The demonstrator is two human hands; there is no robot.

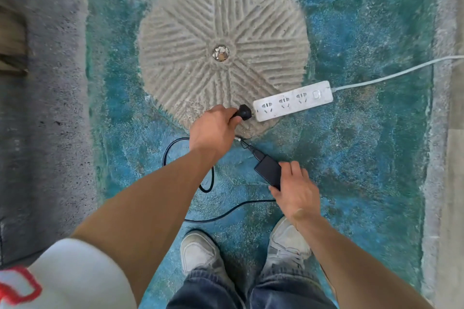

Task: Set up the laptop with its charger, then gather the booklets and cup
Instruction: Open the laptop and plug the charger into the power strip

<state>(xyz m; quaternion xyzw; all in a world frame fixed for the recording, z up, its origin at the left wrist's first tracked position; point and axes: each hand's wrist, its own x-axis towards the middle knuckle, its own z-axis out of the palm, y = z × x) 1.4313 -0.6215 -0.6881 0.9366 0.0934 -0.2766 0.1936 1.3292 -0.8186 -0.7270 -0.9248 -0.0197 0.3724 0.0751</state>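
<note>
I look straight down at a blue-green floor. My left hand (213,128) grips the charger's black plug (244,112), held just left of the near end of a white power strip (292,101). My right hand (296,189) holds the black charger brick (268,169) a little above the floor. A black cable (208,183) loops on the floor between my arms. The strip's three sockets are unoccupied. No laptop, booklets or cup are in view.
A round grooved millstone (223,50) is set in the floor under the strip's near end. The strip's white cord (396,74) runs off to the right. My two shoes (200,253) stand below. A grey concrete band (42,108) lies at the left.
</note>
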